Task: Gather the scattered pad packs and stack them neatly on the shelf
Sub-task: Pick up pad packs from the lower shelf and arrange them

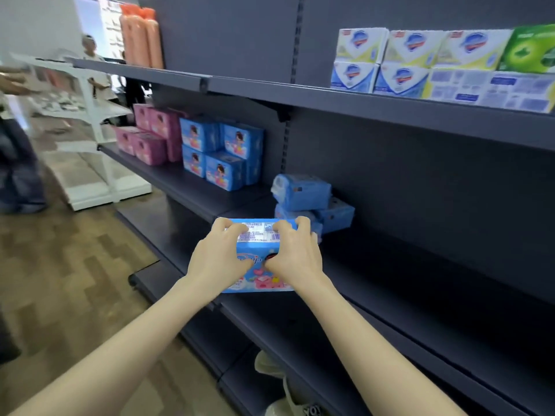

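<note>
**Both hands on one blue pack at the shelf's front edge**

The left hand (pixel 219 256) and right hand (pixel 295 253) grip a single blue pad pack (pixel 258 234) between them. The fingers of each curl over its top far edge, and the thumbs press on the printed front face, nearly meeting in the middle. The pack stands upright with its white label strip facing up. It sits at the front lip of the dark shelf (pixel 420 265); I cannot tell whether its underside touches the board.

Just beyond the right hand's fingertips lies a heap of blue packs (pixel 303 193), tilted and overlapping, with one poking out to the right. Whether the held pack touches the heap cannot be told.

Right of the right hand, the shelf board runs bare all the way to the back panel. Beyond the left hand and further along the same board stand the stacked blue packs (pixel 219 151), two high with squared edges. The pink packs (pixel 150 136) come after them, near the shelf's end. A stretch of bare board separates the heap from that stack.

Above both hands, the upper shelf (pixel 300 97) overhangs, carrying soap boxes (pixel 420 61) to the right and orange rolls (pixel 141 37) to the left. Left of the left hand is wood-patterned floor (pixel 75 250), with a white rack (pixel 96 115) further off.
</note>
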Demonstrator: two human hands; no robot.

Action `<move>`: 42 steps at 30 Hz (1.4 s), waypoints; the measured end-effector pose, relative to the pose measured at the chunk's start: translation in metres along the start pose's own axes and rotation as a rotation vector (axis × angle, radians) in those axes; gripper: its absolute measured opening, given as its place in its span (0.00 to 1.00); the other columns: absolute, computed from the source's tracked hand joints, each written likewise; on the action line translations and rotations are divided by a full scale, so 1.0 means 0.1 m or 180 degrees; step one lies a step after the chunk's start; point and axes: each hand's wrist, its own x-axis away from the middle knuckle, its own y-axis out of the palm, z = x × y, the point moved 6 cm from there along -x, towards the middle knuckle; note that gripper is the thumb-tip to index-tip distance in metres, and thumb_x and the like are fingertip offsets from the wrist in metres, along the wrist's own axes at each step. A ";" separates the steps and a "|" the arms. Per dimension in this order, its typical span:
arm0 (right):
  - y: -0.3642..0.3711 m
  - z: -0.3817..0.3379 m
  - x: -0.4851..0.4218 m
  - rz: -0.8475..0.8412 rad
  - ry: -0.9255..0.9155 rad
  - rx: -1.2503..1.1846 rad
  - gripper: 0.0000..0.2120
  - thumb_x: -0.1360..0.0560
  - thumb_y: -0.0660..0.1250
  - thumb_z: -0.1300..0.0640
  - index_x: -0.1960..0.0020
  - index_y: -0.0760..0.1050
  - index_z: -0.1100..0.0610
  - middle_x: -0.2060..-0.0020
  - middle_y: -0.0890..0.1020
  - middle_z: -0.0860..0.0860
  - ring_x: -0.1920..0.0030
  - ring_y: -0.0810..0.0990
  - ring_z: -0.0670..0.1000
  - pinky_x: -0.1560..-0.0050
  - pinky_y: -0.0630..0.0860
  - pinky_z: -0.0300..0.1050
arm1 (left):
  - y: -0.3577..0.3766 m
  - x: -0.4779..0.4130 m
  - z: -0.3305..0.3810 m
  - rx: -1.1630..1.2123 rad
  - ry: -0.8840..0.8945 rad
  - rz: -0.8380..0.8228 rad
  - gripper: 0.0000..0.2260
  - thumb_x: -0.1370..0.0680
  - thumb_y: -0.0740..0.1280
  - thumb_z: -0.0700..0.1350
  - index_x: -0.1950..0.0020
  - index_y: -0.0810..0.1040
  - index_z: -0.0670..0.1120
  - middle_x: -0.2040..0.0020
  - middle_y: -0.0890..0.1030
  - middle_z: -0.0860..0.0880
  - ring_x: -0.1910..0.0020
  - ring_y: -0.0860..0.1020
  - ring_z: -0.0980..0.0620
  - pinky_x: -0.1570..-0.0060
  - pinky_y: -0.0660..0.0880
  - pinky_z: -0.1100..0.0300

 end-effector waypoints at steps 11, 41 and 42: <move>1.07 -1.24 -0.81 -0.0345 -0.0397 0.0086 0.23 0.28 0.68 0.56 0.35 0.66 0.54 0.39 0.65 0.50 0.52 0.62 0.53 0.58 0.65 0.44 | -0.36 -0.58 -1.62 -0.0076 -0.0394 -0.0160 0.25 0.28 0.69 0.48 0.32 0.67 0.48 0.35 0.65 0.51 0.46 0.76 0.45 0.48 0.74 0.54; 3.09 -3.16 -2.19 -0.1049 -0.1116 -0.0003 0.20 0.29 0.69 0.57 0.39 0.68 0.54 0.41 0.66 0.49 0.47 0.67 0.54 0.53 0.76 0.46 | -0.73 -1.36 -4.30 -0.0064 -0.1406 -0.0034 0.24 0.29 0.70 0.48 0.34 0.70 0.50 0.39 0.68 0.54 0.49 0.76 0.51 0.53 0.71 0.61; 3.12 -3.20 -2.29 -0.1047 -0.1119 -0.0032 0.19 0.29 0.68 0.57 0.40 0.68 0.54 0.41 0.66 0.49 0.47 0.67 0.54 0.53 0.76 0.46 | -0.75 -1.46 -4.34 -0.0088 -0.1397 -0.0021 0.24 0.29 0.70 0.48 0.34 0.70 0.50 0.39 0.68 0.54 0.49 0.76 0.51 0.55 0.70 0.62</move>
